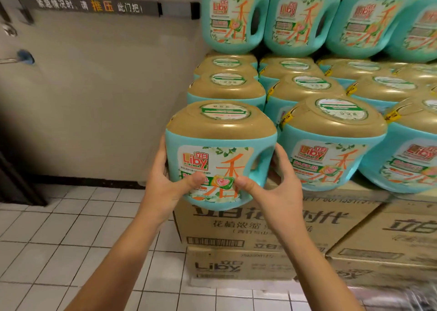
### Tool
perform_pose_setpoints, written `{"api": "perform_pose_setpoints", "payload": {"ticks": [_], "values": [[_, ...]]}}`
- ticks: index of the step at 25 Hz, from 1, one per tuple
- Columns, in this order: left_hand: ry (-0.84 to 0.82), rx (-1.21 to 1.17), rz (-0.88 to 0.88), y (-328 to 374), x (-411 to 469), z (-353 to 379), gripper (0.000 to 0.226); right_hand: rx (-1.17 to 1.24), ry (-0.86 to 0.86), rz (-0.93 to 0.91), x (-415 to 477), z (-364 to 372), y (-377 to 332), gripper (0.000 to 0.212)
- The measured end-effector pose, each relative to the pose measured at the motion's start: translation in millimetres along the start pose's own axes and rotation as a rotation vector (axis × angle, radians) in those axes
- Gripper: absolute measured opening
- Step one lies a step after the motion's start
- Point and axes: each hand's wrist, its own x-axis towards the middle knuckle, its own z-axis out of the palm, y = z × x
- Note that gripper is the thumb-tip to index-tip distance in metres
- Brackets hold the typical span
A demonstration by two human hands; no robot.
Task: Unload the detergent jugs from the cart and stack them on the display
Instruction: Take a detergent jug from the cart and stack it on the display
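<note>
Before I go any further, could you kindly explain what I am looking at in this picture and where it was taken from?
There is no machine here: this is one picture from a camera worn on a person's head, looking forward and down. The two bare arms are that person's own. The left hand and right hand grip a teal detergent jug with a gold cap from either side, thumbs on its label. Beside and behind it stand more jugs of the same kind, with another tier above. The lower ones rest on cardboard cartons stacked on a white tiled floor. Whether the held jug already sits on a carton I cannot tell.
</note>
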Motion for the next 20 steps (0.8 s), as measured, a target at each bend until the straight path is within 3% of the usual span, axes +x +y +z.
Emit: {"api": "perform_pose_setpoints", "payload": {"ticks": [2, 8, 12, 16, 18, 20], "values": [[-0.022, 0.009, 0.001, -4.5, 7.2, 3.7, 0.115, -0.046, 0.042, 0.012, 0.9, -1.2, 4.0, 0.101], [-0.067, 0.005, 0.001, -14.4, 18.2, 5.5, 0.118, -0.217, 0.066, 0.007, 3.2, -1.6, 9.2, 0.104], [-0.037, 0.164, 0.044, -7.8, 22.8, 4.4, 0.121, -0.33, 0.105, -0.045, 3.2, -1.5, 10.4, 0.097], [0.057, 0.334, 0.164, -5.0, 12.1, 12.5, 0.103, -0.328, 0.403, -0.255, 0.1, -32.4, 25.0, 0.062], [0.127, 0.336, 0.223, -10.4, 1.1, 23.8, 0.095, -0.339, 0.566, -0.23, 4.2, -55.1, 34.0, 0.073], [0.175, 0.333, 0.271, -15.9, -6.4, 35.6, 0.097, -0.286, 0.603, -0.101, 12.8, -70.8, 38.6, 0.09]]}}
